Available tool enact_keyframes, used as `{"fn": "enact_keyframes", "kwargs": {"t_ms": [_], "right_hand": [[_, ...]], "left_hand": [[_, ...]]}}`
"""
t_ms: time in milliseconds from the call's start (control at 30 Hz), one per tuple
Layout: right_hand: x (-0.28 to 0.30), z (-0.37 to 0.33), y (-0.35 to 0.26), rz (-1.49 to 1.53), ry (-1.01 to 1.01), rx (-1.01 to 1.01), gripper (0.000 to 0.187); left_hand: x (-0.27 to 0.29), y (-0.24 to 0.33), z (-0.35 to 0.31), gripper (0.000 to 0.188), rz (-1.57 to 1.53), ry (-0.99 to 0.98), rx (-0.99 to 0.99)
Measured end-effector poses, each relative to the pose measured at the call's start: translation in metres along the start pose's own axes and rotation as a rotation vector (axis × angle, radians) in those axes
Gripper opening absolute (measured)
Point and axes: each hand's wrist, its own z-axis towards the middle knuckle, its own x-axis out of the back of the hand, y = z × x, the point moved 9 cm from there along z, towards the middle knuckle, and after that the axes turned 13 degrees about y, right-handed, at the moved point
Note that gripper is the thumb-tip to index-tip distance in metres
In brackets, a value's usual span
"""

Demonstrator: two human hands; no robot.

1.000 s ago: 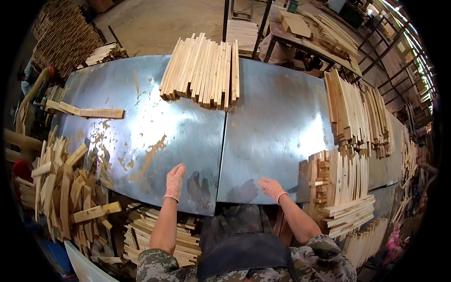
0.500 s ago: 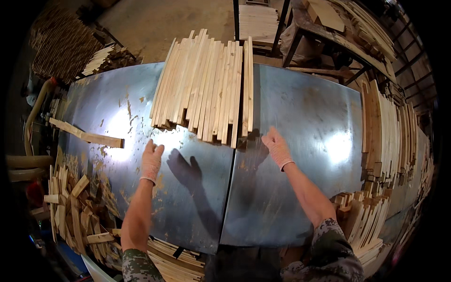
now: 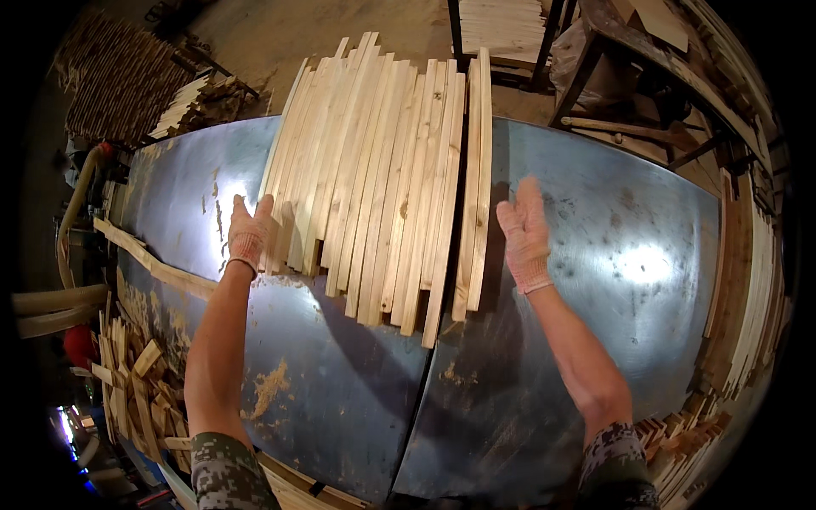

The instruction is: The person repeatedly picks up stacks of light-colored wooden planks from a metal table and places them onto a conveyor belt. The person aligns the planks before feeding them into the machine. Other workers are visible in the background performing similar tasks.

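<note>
A broad row of pale wooden strips (image 3: 374, 178) lies side by side on a grey metal tabletop (image 3: 595, 357), with near ends uneven. A narrow gap sets off a couple of strips (image 3: 480, 187) at its right. My left hand (image 3: 249, 231), in a light knitted glove, is at the row's left edge, fingers apart, thumb side toward the wood; I cannot tell whether it touches. Just right of the separate strips, my gloved right hand (image 3: 525, 234) is raised with fingers stretched out and nothing in it.
A bent wooden piece (image 3: 153, 262) lies on the table's left, behind my left forearm. Scrap wood (image 3: 140, 382) is heaped at lower left. Long boards (image 3: 735, 289) stand along the right side, below a dark-framed rack (image 3: 586, 68). A dark seam (image 3: 416, 408) splits the tabletop.
Both hands have moved forward to either side of the wooden strips, and their fingers have spread. The view has shifted closer, so the row appears larger.
</note>
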Motion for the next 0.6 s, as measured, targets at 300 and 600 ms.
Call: {"fn": "enact_keyframes", "kwargs": {"t_ms": [300, 600], "right_hand": [[-0.071, -0.022, 0.003, 0.025, -0.053, -0.144, 0.088], [0.013, -0.077, -0.017, -0.062, -0.044, -0.227, 0.084]], "left_hand": [[-0.031, 0.040, -0.007, 0.085, 0.025, 0.067, -0.006], [0.006, 0.031, -0.123, 0.065, -0.022, -0.026, 0.060]]}}
